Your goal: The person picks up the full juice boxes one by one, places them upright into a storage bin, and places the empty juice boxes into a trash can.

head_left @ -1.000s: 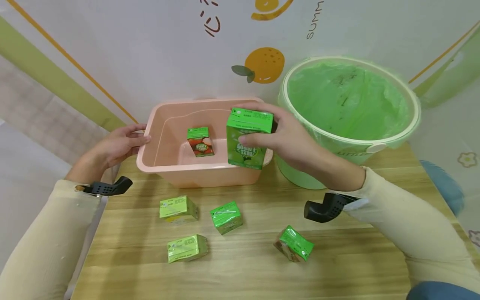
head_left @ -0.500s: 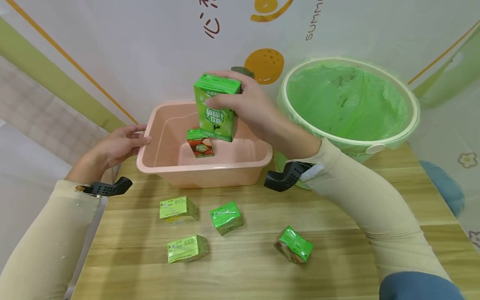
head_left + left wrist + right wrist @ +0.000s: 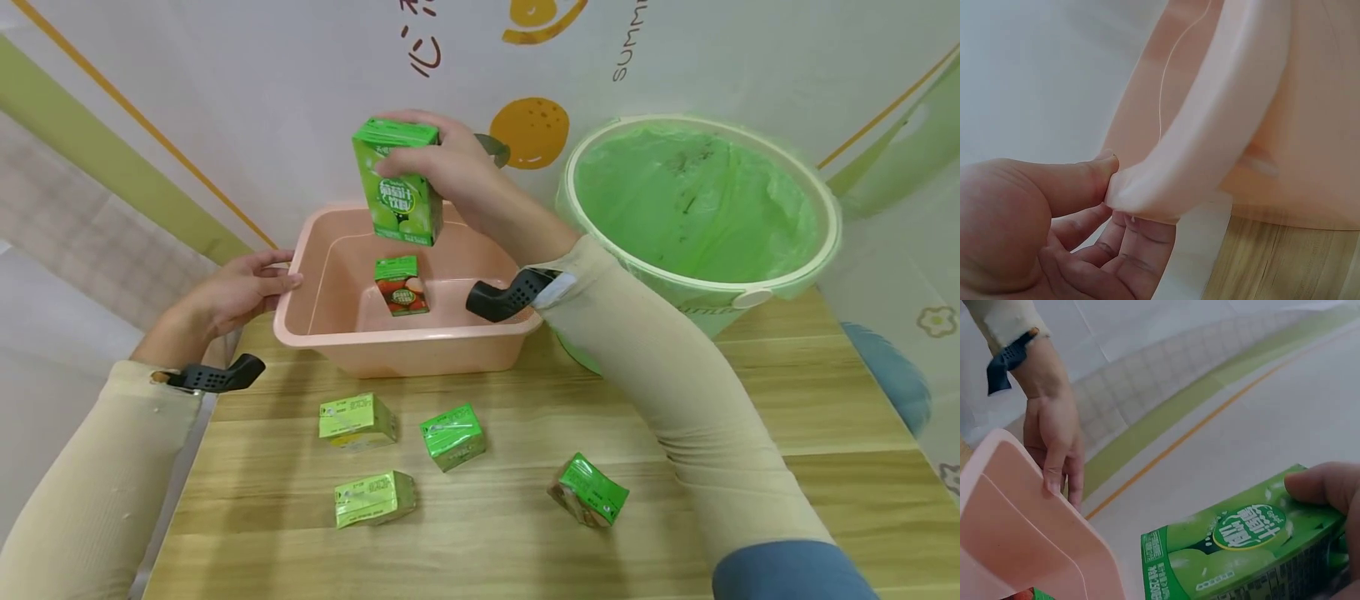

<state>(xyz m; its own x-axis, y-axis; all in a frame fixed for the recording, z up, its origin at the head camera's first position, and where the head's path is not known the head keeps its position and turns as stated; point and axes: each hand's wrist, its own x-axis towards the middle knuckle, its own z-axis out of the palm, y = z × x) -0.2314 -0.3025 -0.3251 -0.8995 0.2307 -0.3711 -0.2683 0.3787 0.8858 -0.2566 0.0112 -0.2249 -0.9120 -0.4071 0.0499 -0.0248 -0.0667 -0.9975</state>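
My right hand (image 3: pixel 457 171) grips a green juice carton (image 3: pixel 397 196) with grape pictures, held upright over the back of the pink plastic basin (image 3: pixel 420 354). In the right wrist view the thumb presses on the carton's (image 3: pixel 1229 544) printed front. Inside the basin a carton with a red front and green top (image 3: pixel 401 287) leans toward the left half of the floor. My left hand (image 3: pixel 243 292) pinches the basin's left rim; the left wrist view shows the thumb (image 3: pixel 1079 184) over the rim (image 3: pixel 1191 150) and curled fingers beneath.
On the wooden table (image 3: pixel 480 550) in front of the basin lie two yellow-green cartons (image 3: pixel 356 421), a bright green carton (image 3: pixel 453 437) and a brown-sided, green-topped carton (image 3: pixel 588 490). A green bin (image 3: pixel 708 292) with a plastic liner stands at right. A printed curtain (image 3: pixel 360 100) hangs behind.
My right hand has carried the green juice carton left and up, from the basin's right front corner to above its back edge. The left hand has stayed on the rim.
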